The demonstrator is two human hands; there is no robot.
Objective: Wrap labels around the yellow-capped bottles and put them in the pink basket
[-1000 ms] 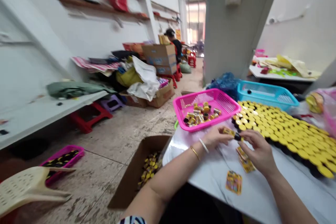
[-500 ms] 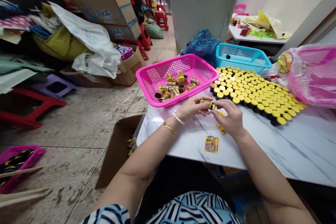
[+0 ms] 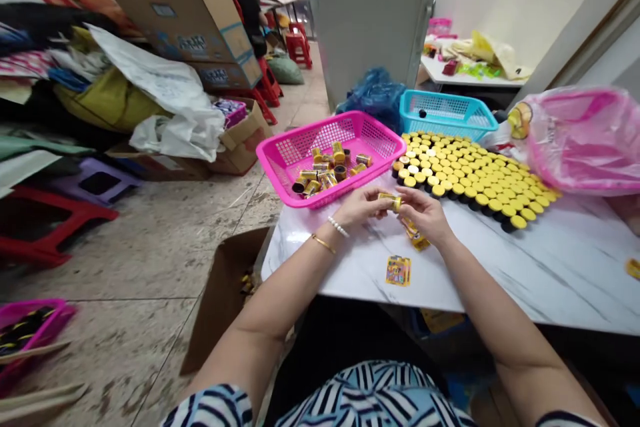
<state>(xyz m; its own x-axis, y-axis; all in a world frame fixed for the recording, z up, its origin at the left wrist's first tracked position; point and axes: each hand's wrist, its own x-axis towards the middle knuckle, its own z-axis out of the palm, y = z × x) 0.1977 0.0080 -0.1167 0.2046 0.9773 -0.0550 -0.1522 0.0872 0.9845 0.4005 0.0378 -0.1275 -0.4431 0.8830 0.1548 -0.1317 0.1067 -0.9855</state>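
Floor, far left: magenta tray (image 3: pixel 31 328) holding dark, yellow-marked pieces. Beside the tabletop, on the floor: open cardboard box (image 3: pixel 220 310) with small yellow-and-black pieces inside. Left hand (image 3: pixel 356 207), wearing a pearl bracelet (image 3: pixel 339 227) and a gold bangle (image 3: pixel 323 243): fingers closed on one end of a small yellow-and-black cylinder (image 3: pixel 389 201). Right hand (image 3: pixel 421 212): fingers closed on its other end. The cylinder is held between the hands, above the white marbled tabletop (image 3: pixel 550 267). Also on the tabletop: pink plastic basket (image 3: pixel 330 147) of loose cylinders; printed yellow card (image 3: pixel 398 271); yellow labels (image 3: pixel 414 235) by the right hand; packed yellow-capped cylinders (image 3: pixel 465 170); blue plastic basket (image 3: pixel 445 115); pink plastic bag (image 3: pixel 580 140).
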